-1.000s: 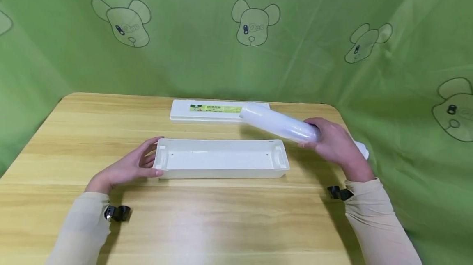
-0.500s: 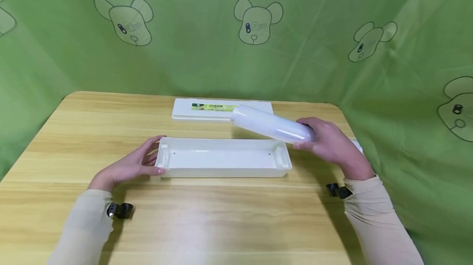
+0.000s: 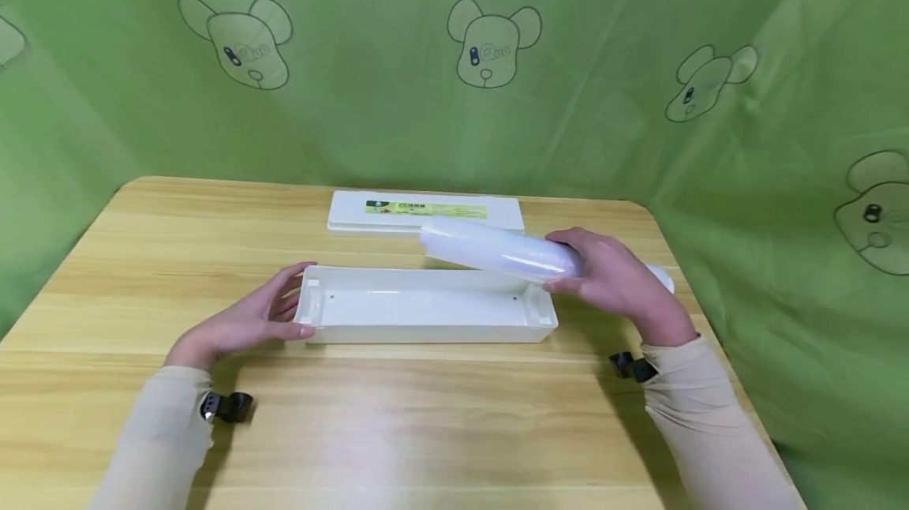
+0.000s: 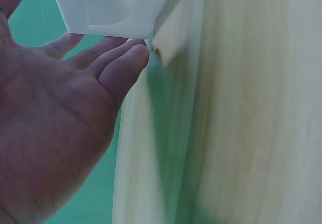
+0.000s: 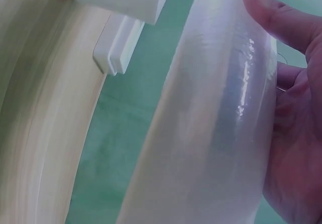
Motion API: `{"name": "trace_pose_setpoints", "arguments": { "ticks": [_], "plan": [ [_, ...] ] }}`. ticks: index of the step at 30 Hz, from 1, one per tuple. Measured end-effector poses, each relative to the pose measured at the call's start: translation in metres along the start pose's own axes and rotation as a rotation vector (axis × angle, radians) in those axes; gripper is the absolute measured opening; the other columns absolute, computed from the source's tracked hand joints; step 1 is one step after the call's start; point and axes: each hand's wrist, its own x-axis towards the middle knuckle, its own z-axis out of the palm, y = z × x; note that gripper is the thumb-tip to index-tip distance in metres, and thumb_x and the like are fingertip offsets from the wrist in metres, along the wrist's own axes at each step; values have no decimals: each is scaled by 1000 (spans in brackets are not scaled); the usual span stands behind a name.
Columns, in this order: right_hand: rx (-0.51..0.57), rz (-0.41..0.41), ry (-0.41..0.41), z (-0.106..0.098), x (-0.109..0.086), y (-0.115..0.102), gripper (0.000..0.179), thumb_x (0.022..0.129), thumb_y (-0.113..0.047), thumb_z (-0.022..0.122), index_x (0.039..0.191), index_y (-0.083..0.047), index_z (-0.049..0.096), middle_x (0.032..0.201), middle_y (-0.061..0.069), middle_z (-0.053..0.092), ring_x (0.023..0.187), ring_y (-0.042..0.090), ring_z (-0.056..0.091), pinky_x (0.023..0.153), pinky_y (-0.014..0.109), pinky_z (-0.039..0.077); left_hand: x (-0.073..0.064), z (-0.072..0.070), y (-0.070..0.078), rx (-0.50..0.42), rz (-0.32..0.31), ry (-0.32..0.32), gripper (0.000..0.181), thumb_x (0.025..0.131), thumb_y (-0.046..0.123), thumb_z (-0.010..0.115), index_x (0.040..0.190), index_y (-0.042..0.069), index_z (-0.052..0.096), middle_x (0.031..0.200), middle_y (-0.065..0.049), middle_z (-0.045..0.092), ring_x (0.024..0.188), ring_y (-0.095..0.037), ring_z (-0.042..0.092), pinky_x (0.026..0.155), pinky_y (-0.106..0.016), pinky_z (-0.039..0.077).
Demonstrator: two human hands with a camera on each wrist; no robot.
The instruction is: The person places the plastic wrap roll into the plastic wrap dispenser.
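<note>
My right hand (image 3: 611,273) grips a roll of clear plastic wrap (image 3: 490,248) around its middle. The roll is held in the air, tilted, its left end over the back edge of a long white plastic box (image 3: 422,309). In the right wrist view the shiny film roll (image 5: 216,108) lies between thumb and fingers. My left hand (image 3: 245,326) holds the box's left end, thumb at the front corner and fingers toward the back. The left wrist view shows fingers against the underside of the box end (image 4: 110,12). The box stands open on the table with nothing inside.
Behind the box lies a white lid (image 3: 348,210) with a yellow-green label, partly covered by the roll. The wooden table (image 3: 426,423) has rounded far corners. A green curtain (image 3: 383,99) with bear-like drawings hangs behind and to the right.
My right hand has carried the plastic wrap roll leftward and a little lower, closer to the box. The left hand and the box have stayed in place.
</note>
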Motion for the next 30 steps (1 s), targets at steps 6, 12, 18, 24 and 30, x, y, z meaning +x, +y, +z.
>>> {"name": "trace_pose_setpoints", "arguments": {
  "ticks": [6, 12, 18, 24, 30],
  "plan": [
    [7, 5, 2, 6, 5, -7, 62, 76, -26, 85, 128, -4, 60, 114, 11, 66, 95, 28, 60, 83, 46, 49, -2, 1, 1, 4, 14, 8, 98, 87, 15, 75, 157, 10, 7, 160, -21, 12, 145, -40, 15, 113, -41, 23],
    [3, 0, -8, 7, 7, -16, 64, 77, -28, 85, 131, -5, 59, 118, 11, 65, 99, 28, 60, 87, 48, 49, -1, 3, 0, 5, 19, 6, 100, 87, 15, 75, 158, 11, 5, 161, -21, 10, 145, -40, 15, 113, -39, 23],
    [14, -18, -10, 10, 7, -25, 64, 76, -28, 85, 130, -6, 59, 118, 9, 64, 97, 26, 60, 86, 45, 49, 0, 1, 0, 10, 28, 17, 100, 87, 14, 74, 158, 12, 4, 161, -21, 9, 145, -41, 15, 114, -40, 22],
    [11, -33, -23, 13, 9, -32, 65, 76, -28, 85, 131, -5, 59, 121, 9, 63, 99, 26, 60, 87, 45, 49, 0, 2, 1, 0, 17, 14, 101, 87, 15, 75, 158, 11, 3, 161, -22, 9, 144, -42, 15, 113, -40, 22],
    [2, -82, -31, 17, 14, -39, 65, 77, -29, 85, 131, -4, 59, 122, 9, 63, 100, 25, 60, 88, 45, 49, 1, 2, -1, -23, 15, 16, 101, 86, 14, 75, 158, 11, 5, 160, -22, 10, 144, -42, 16, 113, -39, 23]
  ]
}}
